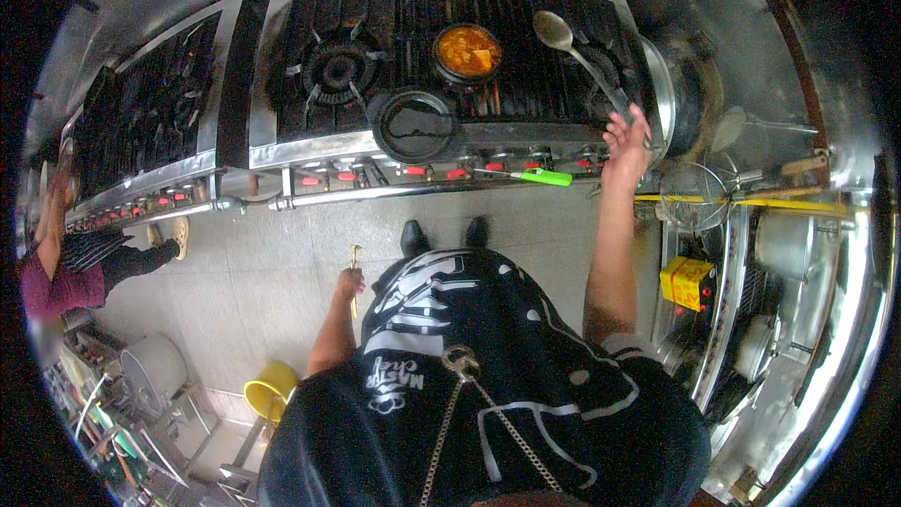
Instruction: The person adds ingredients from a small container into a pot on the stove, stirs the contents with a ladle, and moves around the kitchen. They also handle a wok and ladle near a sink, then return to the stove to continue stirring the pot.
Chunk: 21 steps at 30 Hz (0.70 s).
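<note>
My right hand (pixel 626 151) grips the handle of a long metal ladle (pixel 554 31) above the right end of the gas range (pixel 317 146). The bowl of the ladle hangs over the dark grate, apart from the food. Down at my left side, my left hand (pixel 350 283) is closed around a slim brass-coloured metal tool (pixel 355 253); its exact kind is unclear. A small black pot (pixel 467 81) of red stew (pixel 464 49), with a pale yellow slab on top, stands on the range. In front of it, a round black pan (pixel 415 128) overhangs the front edge.
A green gas lighter (pixel 545 177) lies by the red-handled gas valves (pixel 457 173). Wire strainers (pixel 693 193) hang at right, above a yellow box (pixel 686 283). A co-worker (pixel 67 282) stands at far left. Behind my left side is a yellow bucket (pixel 269 391).
</note>
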Each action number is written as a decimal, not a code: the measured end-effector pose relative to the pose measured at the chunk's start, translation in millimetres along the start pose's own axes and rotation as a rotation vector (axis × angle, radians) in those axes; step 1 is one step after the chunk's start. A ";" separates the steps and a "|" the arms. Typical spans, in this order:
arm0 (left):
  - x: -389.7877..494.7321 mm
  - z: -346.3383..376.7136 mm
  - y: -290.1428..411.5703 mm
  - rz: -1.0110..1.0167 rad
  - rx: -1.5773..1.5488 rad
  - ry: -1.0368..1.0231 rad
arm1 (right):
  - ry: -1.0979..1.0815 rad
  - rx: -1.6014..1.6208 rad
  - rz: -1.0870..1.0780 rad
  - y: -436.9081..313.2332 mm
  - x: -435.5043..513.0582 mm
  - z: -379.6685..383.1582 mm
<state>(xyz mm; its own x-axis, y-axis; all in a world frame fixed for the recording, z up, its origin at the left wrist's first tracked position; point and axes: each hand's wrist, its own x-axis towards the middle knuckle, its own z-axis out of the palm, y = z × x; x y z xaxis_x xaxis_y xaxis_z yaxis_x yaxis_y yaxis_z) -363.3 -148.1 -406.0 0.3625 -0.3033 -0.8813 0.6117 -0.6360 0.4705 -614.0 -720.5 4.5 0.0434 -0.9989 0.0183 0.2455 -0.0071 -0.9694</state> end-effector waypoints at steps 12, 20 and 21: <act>2.8 -29.2 53.6 0.223 0.209 -0.082 | 0.026 0.381 0.434 96.4 -50.4 4.3; 23.8 -37.7 23.5 0.131 0.346 -0.038 | 0.044 0.316 0.413 111.0 -44.6 47.9; 26.5 -39.4 16.8 0.143 0.318 -0.052 | 0.035 0.320 0.409 112.6 -42.8 50.1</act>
<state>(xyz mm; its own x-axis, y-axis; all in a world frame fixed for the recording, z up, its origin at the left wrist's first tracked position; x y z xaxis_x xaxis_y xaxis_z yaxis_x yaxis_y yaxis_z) -315.8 -138.9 -419.7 0.3869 -0.4357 -0.8127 0.3051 -0.7712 0.5587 -539.7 -676.3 -93.2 0.1671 -0.9180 -0.3598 0.4993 0.3934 -0.7720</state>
